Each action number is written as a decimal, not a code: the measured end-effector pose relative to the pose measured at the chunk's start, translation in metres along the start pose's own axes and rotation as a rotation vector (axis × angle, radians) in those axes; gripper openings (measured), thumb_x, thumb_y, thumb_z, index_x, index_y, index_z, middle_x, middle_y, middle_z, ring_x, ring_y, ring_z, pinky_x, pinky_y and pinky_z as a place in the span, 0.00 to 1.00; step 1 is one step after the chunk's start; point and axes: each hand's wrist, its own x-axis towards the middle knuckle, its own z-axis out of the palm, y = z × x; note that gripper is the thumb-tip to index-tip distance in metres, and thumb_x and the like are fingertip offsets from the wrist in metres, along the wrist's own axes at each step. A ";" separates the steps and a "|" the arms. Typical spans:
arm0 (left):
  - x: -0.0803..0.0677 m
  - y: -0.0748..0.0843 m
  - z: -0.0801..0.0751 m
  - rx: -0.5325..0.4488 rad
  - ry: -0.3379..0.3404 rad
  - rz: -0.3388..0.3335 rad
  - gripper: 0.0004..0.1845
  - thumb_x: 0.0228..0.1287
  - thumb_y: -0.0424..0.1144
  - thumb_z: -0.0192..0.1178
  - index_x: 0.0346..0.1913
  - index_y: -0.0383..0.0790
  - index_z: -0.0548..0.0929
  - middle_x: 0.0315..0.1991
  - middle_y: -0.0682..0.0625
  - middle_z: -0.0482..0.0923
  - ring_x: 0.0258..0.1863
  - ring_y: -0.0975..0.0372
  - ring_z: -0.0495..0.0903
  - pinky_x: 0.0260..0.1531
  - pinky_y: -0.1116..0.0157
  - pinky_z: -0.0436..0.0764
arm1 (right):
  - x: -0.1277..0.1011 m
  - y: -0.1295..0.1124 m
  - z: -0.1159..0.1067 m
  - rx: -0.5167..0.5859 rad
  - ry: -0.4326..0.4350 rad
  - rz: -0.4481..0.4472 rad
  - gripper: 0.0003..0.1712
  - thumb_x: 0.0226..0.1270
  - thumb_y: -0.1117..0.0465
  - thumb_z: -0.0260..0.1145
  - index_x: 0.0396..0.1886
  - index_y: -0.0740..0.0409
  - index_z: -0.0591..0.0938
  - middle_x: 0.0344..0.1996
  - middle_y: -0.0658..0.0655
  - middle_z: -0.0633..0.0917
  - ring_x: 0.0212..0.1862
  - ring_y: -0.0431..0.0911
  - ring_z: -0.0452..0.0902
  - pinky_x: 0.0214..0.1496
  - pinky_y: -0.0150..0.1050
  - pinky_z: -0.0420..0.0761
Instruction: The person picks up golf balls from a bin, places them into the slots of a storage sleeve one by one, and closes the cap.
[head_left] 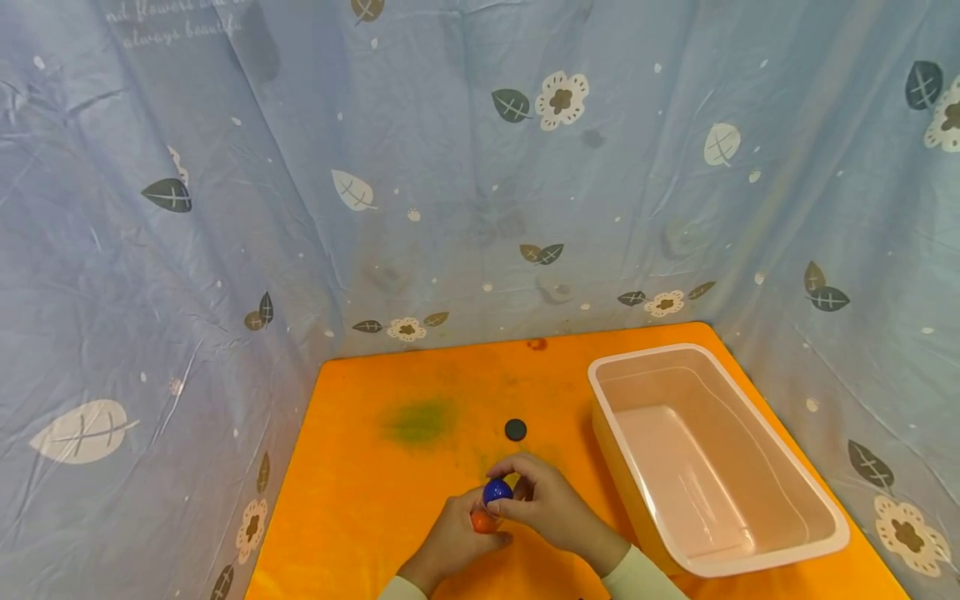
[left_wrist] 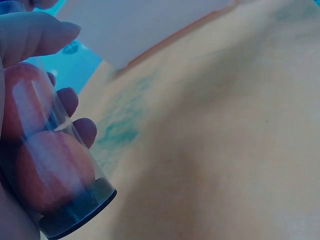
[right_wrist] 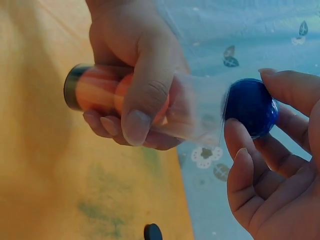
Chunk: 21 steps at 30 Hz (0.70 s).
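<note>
My left hand grips a clear tube round its middle. Two orange balls sit inside, toward the end closed by a black cap. In the right wrist view the tube lies nearly level, its uncapped mouth facing my right hand. Between that hand's thumb and fingertips is a shiny blue ball, pinched right at the mouth's rim. From the head view, the blue ball appears just above an orange one; a small yellow patch beside the right fingers is too hidden to identify.
A loose black cap lies on the orange tabletop beyond my hands. To the right stands a deep pinkish-white plastic bin. Blue patterned curtains close off the back and sides. Green stains mark the table.
</note>
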 end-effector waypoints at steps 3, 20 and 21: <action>-0.001 0.000 0.000 0.012 0.002 -0.013 0.19 0.62 0.37 0.79 0.54 0.47 0.87 0.41 0.52 0.88 0.37 0.63 0.84 0.40 0.66 0.83 | 0.001 0.001 -0.001 0.013 0.011 0.005 0.16 0.77 0.62 0.75 0.60 0.56 0.85 0.51 0.54 0.85 0.35 0.47 0.79 0.36 0.36 0.81; 0.000 0.004 0.000 0.001 0.008 -0.087 0.21 0.62 0.32 0.79 0.58 0.38 0.86 0.45 0.44 0.89 0.37 0.61 0.85 0.38 0.65 0.83 | 0.009 0.001 -0.012 -0.016 0.065 0.031 0.14 0.78 0.63 0.73 0.59 0.54 0.85 0.53 0.53 0.85 0.41 0.50 0.81 0.42 0.39 0.84; 0.000 0.004 0.000 -0.001 0.005 -0.090 0.21 0.62 0.32 0.79 0.57 0.37 0.86 0.44 0.44 0.89 0.37 0.61 0.85 0.38 0.65 0.83 | 0.010 0.002 -0.013 -0.018 0.075 0.030 0.14 0.77 0.63 0.74 0.59 0.54 0.85 0.53 0.53 0.85 0.41 0.50 0.81 0.42 0.39 0.84</action>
